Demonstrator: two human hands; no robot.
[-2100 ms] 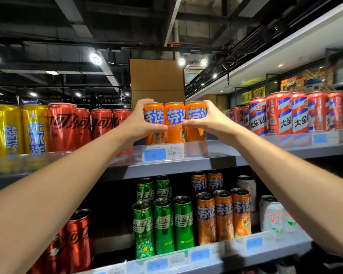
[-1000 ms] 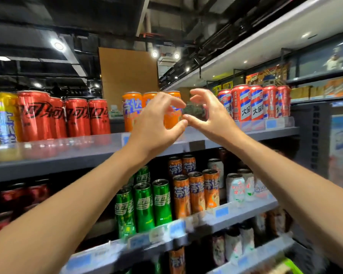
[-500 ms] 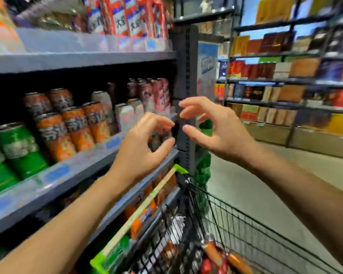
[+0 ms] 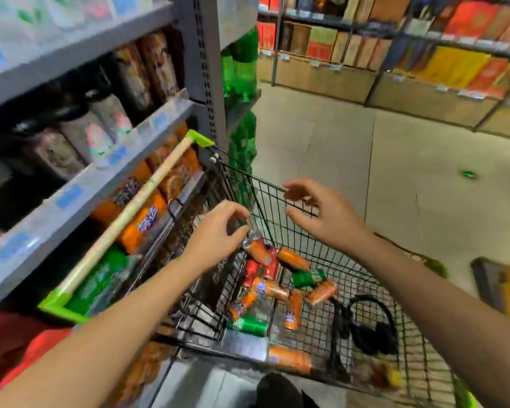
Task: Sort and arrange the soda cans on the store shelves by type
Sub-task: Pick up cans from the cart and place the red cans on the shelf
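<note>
Beside the grey shelves [image 4: 80, 187] on the left, where orange cans showed upright half a second ago, the view has dropped to a wire shopping cart [image 4: 365, 290], its pale handle [image 4: 124, 219] now lying across the shelf edge. Left hand [image 4: 215, 234] has sunk from shelf height to hover over the cart, fingers loosely curled, gripping nothing. Below it, loose soda cans [image 4: 277, 284], orange, red and green, lie jumbled in the basket. Right hand [image 4: 324, 213] likewise hangs above the far rim, fingers spread, empty.
</note>
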